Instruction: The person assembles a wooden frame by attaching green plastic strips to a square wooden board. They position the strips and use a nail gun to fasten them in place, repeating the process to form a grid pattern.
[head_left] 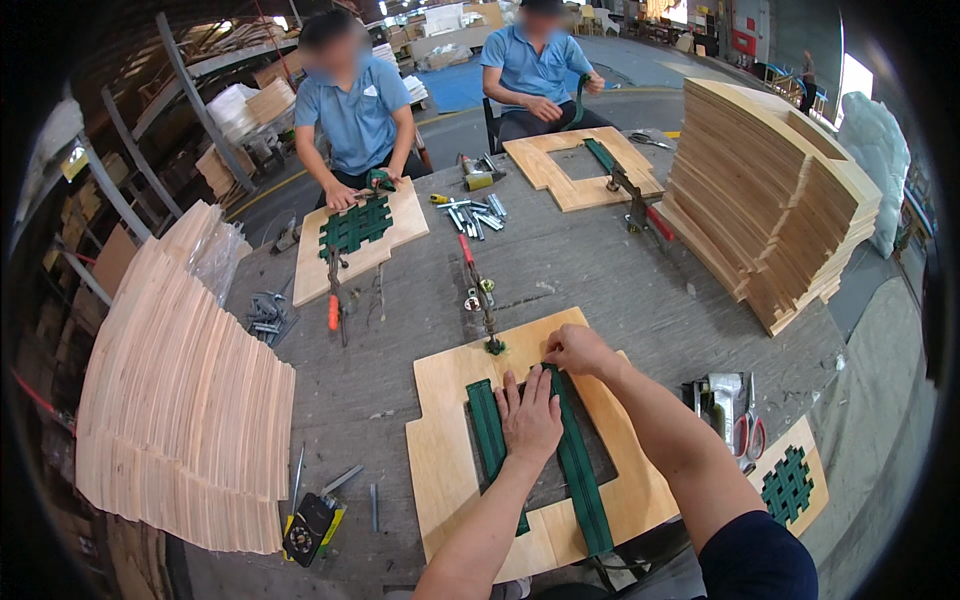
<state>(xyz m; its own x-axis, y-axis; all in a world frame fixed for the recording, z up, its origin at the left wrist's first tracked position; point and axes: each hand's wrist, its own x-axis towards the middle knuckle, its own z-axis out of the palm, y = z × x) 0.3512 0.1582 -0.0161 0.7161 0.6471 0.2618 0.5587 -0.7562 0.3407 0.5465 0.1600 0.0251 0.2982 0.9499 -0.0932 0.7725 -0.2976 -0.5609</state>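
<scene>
A light wooden seat frame with a large opening lies in front of me on the table. Two green webbing straps run across the opening, the left strap and the right strap, whose near end lies over the frame's front edge. My left hand presses down between them near the far edge, fingers stretched out, the fingertips touching the right strap. At that strap's far end my right hand is closed, its fingers pinching the webbing. A red-handled clamp grips the frame's far edge.
Tall stacks of wooden panels stand at left and right. On the right lie a staple gun, scissors and a woven panel; at lower left, a tape measure. Two people work across the table.
</scene>
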